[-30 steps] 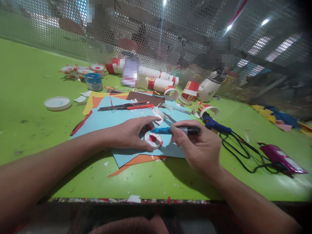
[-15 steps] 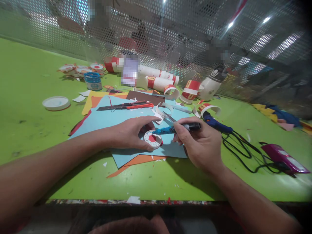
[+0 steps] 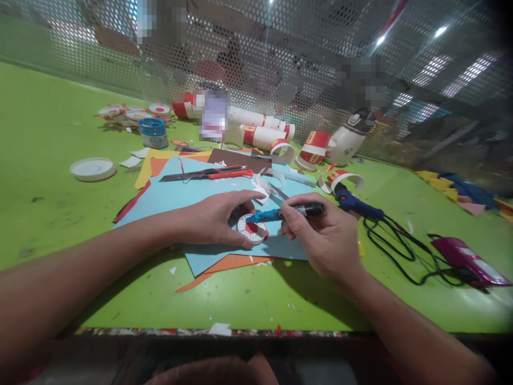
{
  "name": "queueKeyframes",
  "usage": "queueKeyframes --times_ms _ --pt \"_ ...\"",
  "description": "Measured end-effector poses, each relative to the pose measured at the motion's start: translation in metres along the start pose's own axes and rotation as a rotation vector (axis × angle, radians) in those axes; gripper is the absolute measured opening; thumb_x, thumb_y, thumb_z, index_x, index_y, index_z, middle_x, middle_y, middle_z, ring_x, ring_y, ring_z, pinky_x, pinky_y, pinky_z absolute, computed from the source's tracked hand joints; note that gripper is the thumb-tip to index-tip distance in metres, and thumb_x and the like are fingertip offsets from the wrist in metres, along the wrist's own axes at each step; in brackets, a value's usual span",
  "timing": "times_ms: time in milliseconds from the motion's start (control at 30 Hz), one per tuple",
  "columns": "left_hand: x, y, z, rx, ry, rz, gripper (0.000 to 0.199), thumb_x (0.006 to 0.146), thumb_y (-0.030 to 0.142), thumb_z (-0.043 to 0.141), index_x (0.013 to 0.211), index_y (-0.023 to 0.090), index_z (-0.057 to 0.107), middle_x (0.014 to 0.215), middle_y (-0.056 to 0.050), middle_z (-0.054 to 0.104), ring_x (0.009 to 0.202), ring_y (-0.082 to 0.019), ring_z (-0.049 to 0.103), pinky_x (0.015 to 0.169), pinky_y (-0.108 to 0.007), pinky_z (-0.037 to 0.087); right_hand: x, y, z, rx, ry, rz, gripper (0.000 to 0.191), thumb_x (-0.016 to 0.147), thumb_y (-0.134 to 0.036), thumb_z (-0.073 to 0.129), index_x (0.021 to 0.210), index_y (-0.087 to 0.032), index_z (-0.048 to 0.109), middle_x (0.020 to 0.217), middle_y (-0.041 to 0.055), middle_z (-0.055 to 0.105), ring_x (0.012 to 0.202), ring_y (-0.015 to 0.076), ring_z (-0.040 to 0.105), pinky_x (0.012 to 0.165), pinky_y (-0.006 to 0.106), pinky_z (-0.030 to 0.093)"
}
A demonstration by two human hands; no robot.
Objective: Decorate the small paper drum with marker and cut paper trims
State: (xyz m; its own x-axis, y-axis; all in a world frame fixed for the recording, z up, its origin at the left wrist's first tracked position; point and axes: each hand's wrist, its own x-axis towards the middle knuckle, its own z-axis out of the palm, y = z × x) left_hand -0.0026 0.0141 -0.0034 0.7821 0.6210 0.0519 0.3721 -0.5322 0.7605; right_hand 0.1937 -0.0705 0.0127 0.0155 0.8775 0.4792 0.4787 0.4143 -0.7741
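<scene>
A small round white paper disc (image 3: 257, 239) with a red centre and dotted markings lies on light blue paper (image 3: 188, 195). My left hand (image 3: 216, 216) curls round its left side, thumb at the near edge and fingers at the far edge, gripping it. In my right hand (image 3: 326, 232) is a marker (image 3: 266, 215) with a blue-smeared barrel and black end, its tip at the disc's upper left. Past the right hand's fingers juts a thin pointed metal blade (image 3: 277, 191); whether the hand holds it too I cannot tell.
Orange-handled cutter (image 3: 230, 174) lies on the paper. Behind are a blue paint jar (image 3: 153, 133), a white lid (image 3: 93, 169), paper cups (image 3: 315, 149) and a white jug (image 3: 348, 141). On the right are a blue glue gun (image 3: 356, 204), its black cord and a magenta case (image 3: 468, 260).
My right hand has shifted slightly left with the marker, whose tip has moved a little left across the disc. The left hand and disc have stayed nearly still.
</scene>
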Motion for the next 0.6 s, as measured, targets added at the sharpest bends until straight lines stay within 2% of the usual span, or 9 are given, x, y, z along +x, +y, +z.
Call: queueKeyframes --times_ms 333,600 --pt "0.0004 -0.0002 -0.0002 0.016 0.001 0.001 0.084 0.069 0.041 0.076 0.142 0.021 0.040 0.114 -0.007 0.064 0.096 -0.022 0.060 0.083 -0.032 0.047 -0.0004 0.0028 -0.0015 -0.037 -0.010 0.006 0.012 0.087 -0.031 0.066 0.086 -0.019 0.065 0.062 -0.0026 0.062 0.053 0.0115 0.055 0.053 0.027 0.047" --pt "0.0004 0.0002 0.0004 0.035 0.006 -0.014 0.085 0.068 0.037 0.077 0.143 0.019 0.041 0.113 -0.008 0.063 0.094 -0.022 0.059 0.081 -0.031 0.046 0.0011 0.0010 0.0014 -0.112 0.006 -0.033 0.013 0.085 -0.032 0.069 0.083 -0.020 0.066 0.056 -0.0049 0.061 0.046 0.0096 0.053 0.047 0.024 0.043"
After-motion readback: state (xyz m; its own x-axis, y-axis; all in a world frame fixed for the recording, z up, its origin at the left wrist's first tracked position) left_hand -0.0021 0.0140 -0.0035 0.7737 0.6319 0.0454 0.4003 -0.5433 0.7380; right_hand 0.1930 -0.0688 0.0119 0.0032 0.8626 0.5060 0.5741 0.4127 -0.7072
